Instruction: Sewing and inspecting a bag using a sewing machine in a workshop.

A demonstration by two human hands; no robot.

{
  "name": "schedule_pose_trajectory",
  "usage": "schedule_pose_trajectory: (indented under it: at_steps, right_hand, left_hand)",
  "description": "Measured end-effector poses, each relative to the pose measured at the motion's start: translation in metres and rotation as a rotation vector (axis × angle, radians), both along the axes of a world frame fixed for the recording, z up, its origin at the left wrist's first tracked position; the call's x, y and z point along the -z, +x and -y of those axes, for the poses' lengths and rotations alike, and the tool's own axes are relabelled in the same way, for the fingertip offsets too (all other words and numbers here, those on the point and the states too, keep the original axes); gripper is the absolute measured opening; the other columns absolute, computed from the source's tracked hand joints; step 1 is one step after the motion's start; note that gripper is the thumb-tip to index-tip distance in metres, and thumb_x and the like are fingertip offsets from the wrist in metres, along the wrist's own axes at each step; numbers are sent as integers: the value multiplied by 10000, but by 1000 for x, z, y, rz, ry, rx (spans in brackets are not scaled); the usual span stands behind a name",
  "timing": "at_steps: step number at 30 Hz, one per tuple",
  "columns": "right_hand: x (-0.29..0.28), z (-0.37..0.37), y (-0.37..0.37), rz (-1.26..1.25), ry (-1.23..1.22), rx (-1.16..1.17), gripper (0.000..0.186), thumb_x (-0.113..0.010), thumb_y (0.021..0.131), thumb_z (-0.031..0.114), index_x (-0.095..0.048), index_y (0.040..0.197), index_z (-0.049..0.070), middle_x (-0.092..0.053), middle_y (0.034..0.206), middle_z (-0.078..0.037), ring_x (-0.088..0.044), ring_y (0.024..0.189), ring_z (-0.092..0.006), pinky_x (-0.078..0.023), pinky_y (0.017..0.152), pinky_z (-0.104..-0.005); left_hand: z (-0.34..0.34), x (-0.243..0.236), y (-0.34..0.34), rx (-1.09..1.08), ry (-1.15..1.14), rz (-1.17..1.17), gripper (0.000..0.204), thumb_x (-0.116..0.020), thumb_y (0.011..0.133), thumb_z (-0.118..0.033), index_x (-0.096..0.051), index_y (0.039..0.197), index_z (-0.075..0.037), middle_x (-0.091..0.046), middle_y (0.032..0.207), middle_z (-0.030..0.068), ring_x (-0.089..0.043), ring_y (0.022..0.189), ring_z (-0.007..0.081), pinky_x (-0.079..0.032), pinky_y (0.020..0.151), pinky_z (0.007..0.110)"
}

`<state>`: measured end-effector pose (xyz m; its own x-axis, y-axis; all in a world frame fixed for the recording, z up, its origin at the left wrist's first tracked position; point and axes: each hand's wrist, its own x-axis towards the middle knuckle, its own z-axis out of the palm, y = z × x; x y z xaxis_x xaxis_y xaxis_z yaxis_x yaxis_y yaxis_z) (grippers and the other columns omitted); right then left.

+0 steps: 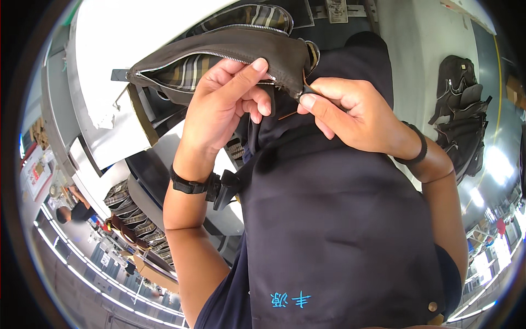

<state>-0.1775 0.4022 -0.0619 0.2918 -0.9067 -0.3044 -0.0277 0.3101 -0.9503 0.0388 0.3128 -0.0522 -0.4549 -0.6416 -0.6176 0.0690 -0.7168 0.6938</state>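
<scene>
A dark brown bag (241, 41) with an open metal zip and plaid lining (192, 71) lies across the table edge toward me. My left hand (224, 96) is closed, with thumb and forefinger pinching the zip edge near the bag's right end. At the frayed corner there, my right hand (350, 112) is closed, its thumb and fingers pinching a dark piece; whether that is the bag's edge or something separate I cannot tell. A thin orange-brown strand (287, 115) sticks out beside the right fingertips. The right palm's inside is hidden.
A white table (120, 33) stands ahead and to the left. Several plaid-lined bags (131, 214) are stacked at lower left, beside a cardboard box (156, 271). Dark bags (460, 109) lie at the far right. My dark apron (339, 219) covers my lap. Another person (76, 211) is far left.
</scene>
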Motion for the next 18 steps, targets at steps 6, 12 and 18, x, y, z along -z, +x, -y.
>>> schedule_pose_trajectory:
  at_steps: [6,12,18]
  right_hand:
    - [1,5,-8,-25,84,-66,247,-545,1070,155,-680,990,-35,-573,636,0,-531,582,-38,-379,526,-228]
    - [5,2,-5,38,65,15,274,-586,1057,195,-637,861,11,-518,585,18,-439,528,-31,-355,486,-251]
    - [6,-1,-5,19,62,-22,271,-592,1055,202,-639,873,8,-529,616,13,-439,562,-33,-362,508,-251]
  left_hand:
    - [-7,-6,1,148,-159,135,181,-658,1024,-161,-642,1089,7,-702,918,55,-727,783,146,-528,514,221]
    - [-16,-4,5,293,-314,210,231,-686,1007,-159,-637,1160,7,-705,1025,40,-705,880,110,-552,618,218]
    - [-19,4,10,268,-270,167,185,-695,1000,-141,-656,1118,-3,-698,999,31,-686,829,102,-532,629,230]
